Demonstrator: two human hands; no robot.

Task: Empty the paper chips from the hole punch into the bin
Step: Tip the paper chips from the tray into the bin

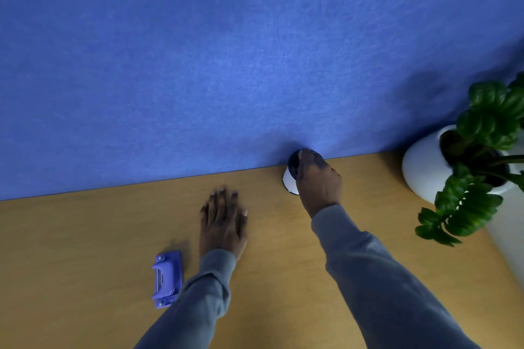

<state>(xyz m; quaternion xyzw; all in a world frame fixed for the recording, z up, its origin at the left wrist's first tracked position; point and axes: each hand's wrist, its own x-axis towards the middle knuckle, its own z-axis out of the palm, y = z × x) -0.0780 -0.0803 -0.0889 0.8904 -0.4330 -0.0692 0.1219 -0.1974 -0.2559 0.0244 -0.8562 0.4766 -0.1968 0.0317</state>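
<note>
A purple hole punch [167,278] lies on the wooden desk [85,249] at the lower left, just left of my left sleeve. My left hand [222,224] rests flat on the desk with fingers spread, holding nothing, a little right of the punch. My right hand [319,181] reaches to the back of the desk and grips a small white bin with a dark inside [289,178], which stands against the blue partition. The hand covers most of the bin.
A blue felt partition [226,51] runs along the back edge of the desk. A white pot [422,167] with a green leafy plant [482,150] stands at the right, close to the bin.
</note>
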